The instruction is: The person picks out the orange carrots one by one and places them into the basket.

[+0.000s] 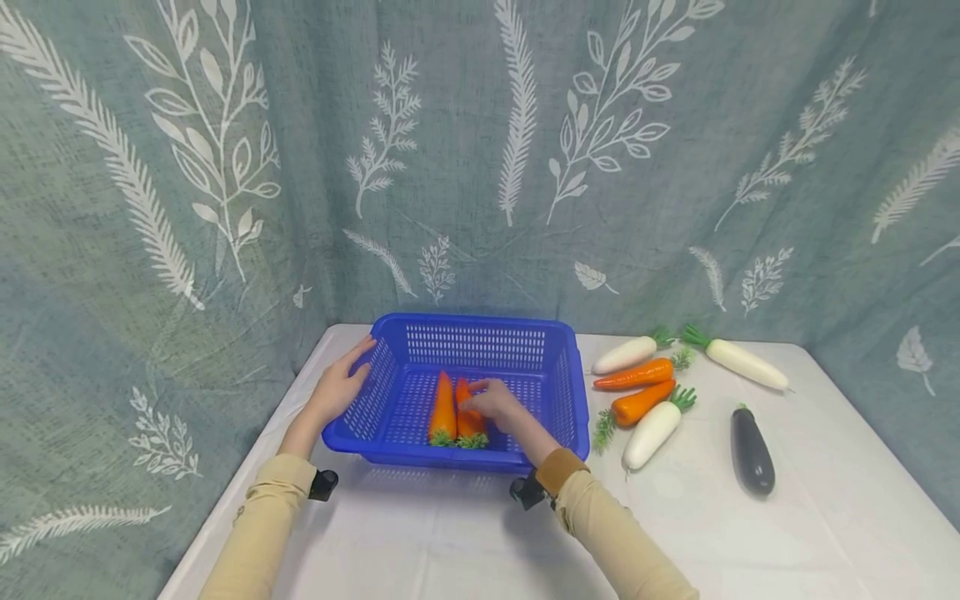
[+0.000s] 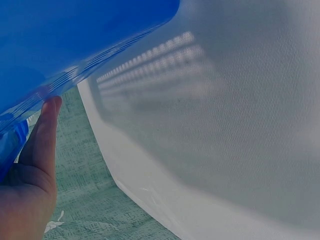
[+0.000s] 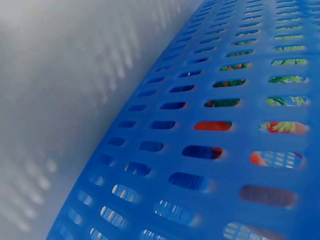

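Note:
Inside the blue plastic basket (image 1: 487, 457) two orange carrots lie side by side, their green tops toward the front. My right hand (image 1: 495, 402) reaches over the front rim and holds the right carrot (image 1: 471, 421) with thumb and fingers around its middle. Just left of it is the other carrot (image 1: 442, 408). At the basket's left side, my left hand (image 1: 337, 387) rests against the rim with fingers extended. The left wrist view shows that hand (image 2: 37, 165) touching the outside of the basket under its rim. Through the slots in the right wrist view, bits of orange and green show.
Right of the basket lie a white radish (image 1: 626, 355), a carrot (image 1: 633, 375), another carrot (image 1: 643, 403) and a second white radish (image 1: 652, 435). Farther right are a third radish (image 1: 748, 365) and a dark eggplant (image 1: 752, 454). A patterned curtain (image 1: 465, 167) hangs behind the white table (image 1: 420, 533).

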